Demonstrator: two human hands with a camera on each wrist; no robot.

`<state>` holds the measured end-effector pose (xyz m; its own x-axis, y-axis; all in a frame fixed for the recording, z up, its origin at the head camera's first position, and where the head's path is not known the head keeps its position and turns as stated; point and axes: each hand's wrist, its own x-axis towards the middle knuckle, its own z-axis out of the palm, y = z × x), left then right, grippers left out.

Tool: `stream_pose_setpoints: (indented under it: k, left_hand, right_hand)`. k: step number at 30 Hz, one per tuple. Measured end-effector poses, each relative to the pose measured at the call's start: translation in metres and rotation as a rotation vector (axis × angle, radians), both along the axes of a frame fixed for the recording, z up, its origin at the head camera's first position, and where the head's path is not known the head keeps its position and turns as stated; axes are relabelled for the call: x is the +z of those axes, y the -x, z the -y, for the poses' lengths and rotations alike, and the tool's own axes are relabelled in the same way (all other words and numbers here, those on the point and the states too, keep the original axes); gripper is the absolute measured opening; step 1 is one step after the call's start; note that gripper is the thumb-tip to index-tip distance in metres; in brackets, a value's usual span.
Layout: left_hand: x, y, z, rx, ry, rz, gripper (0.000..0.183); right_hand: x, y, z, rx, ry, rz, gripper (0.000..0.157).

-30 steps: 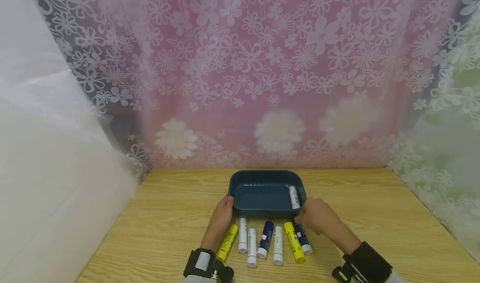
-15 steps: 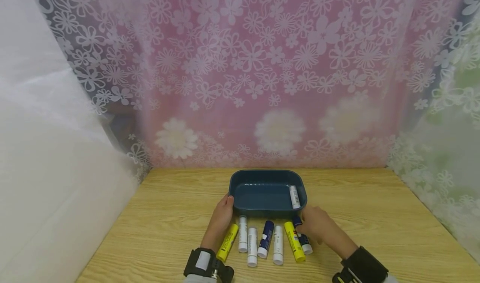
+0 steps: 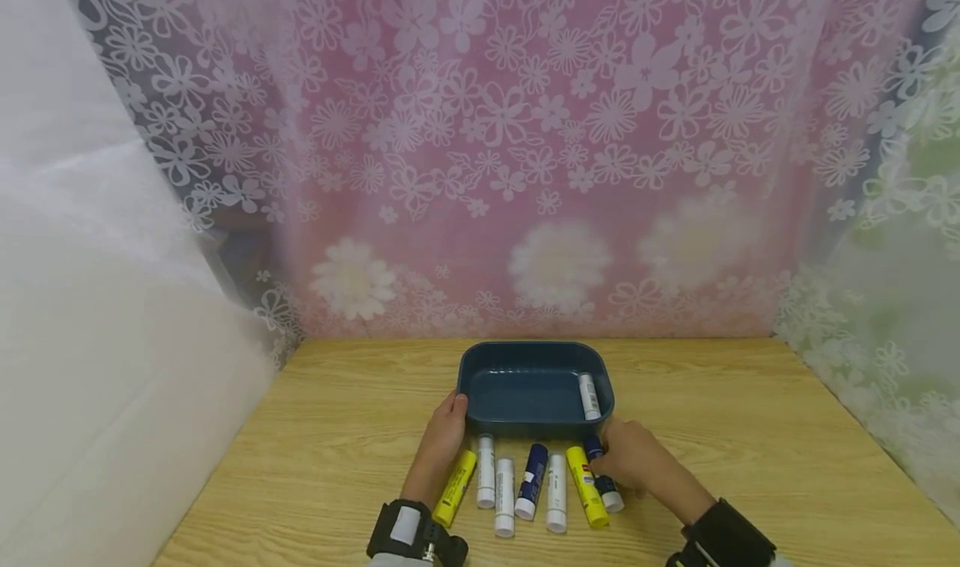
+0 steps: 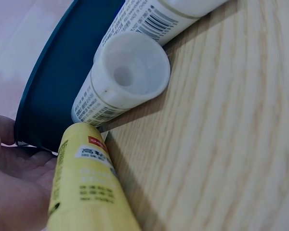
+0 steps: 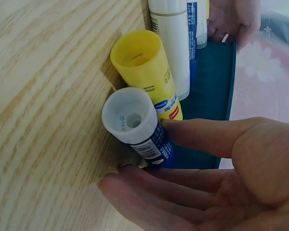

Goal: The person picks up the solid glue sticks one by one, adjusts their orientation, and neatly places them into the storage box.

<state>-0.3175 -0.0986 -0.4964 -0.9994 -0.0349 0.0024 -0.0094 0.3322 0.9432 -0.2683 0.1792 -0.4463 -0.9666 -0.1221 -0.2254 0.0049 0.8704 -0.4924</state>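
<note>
Right wrist view: right hand (image 5: 231, 192) is round the dark-blue glue stick (image 5: 151, 147), thumb tip against one side, fingers nearly straight on the other; thumb and fingers apart, no firm squeeze visible. Stick lies on the table (image 3: 360, 383) at the right end of the row, top tucked by the front right corner of the blue tray (image 3: 532, 429). Main risk, I'd say: lifting on a thumb-led hold; round barrel could roll or slip out. Second: the yellow glue stick (image 5: 142, 67) is right alongside; thumb goes in on that side, so a sideways nudge may roll it into the rest of the row. Third: lifting straight up that close to the tray could catch the rim and tip or shove it; left hand has thumb on rim, fingers against outside at the left end (image 3: 444, 429), so the right corner could swing. A jolt could roll the white stick (image 3: 588, 396) inside. Also the left-end yellow stick (image 4: 86, 178) sits close by the left hand; can't tell if touching.
</note>
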Motion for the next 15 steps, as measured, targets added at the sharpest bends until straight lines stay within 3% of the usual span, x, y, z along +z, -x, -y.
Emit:
stream_pose_setpoints:
  k: [15]
  left_hand:
    - [-0.0009,-0.0017,0.0011,-0.013,-0.022,0.017,0.052]
  right_hand:
    - [-0.0019,-0.0010,0.0010,0.020,-0.011,-0.030,0.026]
